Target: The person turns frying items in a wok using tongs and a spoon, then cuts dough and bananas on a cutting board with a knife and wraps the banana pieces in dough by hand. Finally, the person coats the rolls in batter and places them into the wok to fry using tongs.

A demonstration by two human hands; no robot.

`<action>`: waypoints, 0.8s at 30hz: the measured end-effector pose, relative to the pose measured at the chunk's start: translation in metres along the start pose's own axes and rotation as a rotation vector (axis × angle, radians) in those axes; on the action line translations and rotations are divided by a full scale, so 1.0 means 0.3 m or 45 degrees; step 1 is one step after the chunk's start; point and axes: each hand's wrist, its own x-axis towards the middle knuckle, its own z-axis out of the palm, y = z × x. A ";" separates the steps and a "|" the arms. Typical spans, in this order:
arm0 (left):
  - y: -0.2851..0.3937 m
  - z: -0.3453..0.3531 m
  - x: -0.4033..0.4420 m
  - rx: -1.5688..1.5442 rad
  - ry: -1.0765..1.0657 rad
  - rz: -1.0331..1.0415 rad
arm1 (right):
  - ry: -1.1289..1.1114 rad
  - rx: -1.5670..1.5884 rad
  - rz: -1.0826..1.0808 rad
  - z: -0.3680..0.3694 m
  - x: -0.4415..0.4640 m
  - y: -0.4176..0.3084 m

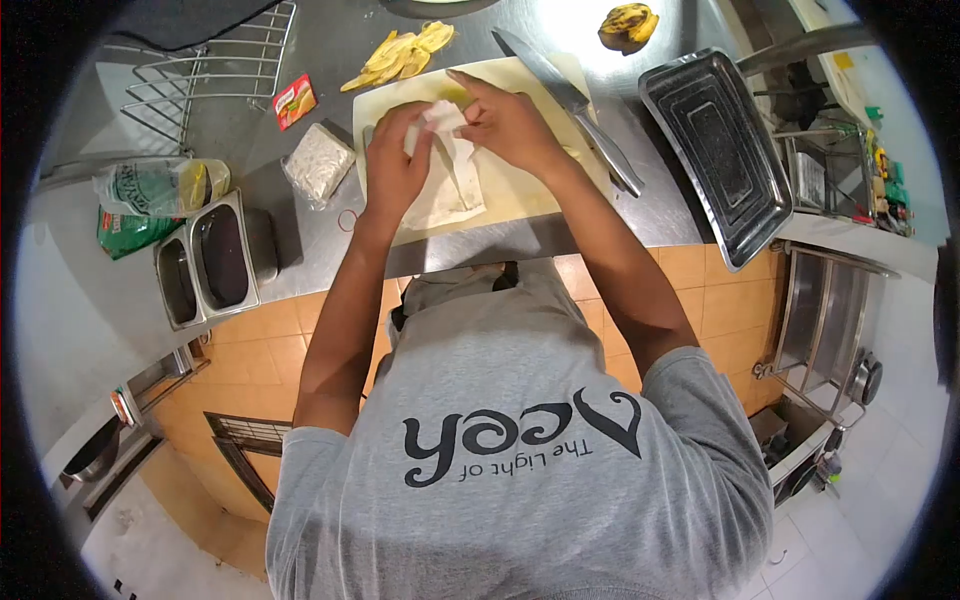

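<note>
My left hand (pixel 393 165) is closed, its thumb and fingers pinching the upper end of a thin, pale wrapper sheet (pixel 462 180). The fingers of my right hand (pixel 512 130) curl at the same end, with the index finger stretched away. Below the hands, the sheet hangs down onto a cream cutting board (pixel 550 205); its lower part lies spread near the front edge. Whether anything is inside the folded upper end is hidden by my fingers. A large knife (pixel 568 95) lies slantwise along the board's right side.
Banana peels (pixel 400 58) lie behind the board, a spotted banana (pixel 628 27) farther right. Left are a plastic-wrapped pale pack (pixel 319 166), a red packet (pixel 294 102), a wire rack (pixel 215 75) and metal containers (pixel 222 255). A black tray (pixel 718 150) overhangs the counter's right edge.
</note>
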 end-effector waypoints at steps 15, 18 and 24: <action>-0.088 0.076 -0.161 0.884 -0.257 -0.004 | 0.127 0.147 -0.029 -0.087 -0.185 -0.256; -0.094 0.080 -0.161 0.888 -0.250 0.002 | 0.148 0.175 -0.021 -0.102 -0.220 -0.282; -0.100 0.082 -0.162 0.870 -0.238 0.018 | 0.176 0.202 -0.041 -0.111 -0.268 -0.289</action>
